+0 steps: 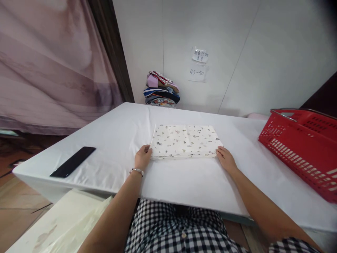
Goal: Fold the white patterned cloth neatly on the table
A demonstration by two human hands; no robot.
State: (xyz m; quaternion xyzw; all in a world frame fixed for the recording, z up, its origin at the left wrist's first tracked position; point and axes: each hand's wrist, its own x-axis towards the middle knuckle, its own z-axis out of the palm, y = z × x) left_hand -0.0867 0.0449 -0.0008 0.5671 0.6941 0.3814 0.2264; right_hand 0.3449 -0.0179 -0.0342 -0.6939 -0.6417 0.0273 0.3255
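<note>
Head view: the person's left hand (142,157) and right hand (226,159) are holding the near corners of a folded patterned cloth (185,141), which is lying flat between them; a black slab (73,162) (glossy, set askew) is lying left of the left hand, and a red basket (302,146) is standing to the right of the right hand

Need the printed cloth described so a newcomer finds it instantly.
On the white-covered table, look between the left hand and the right hand. There lies a flat, folded white cloth. Small scattered motifs set it apart from the plain black slab and red basket.
</note>
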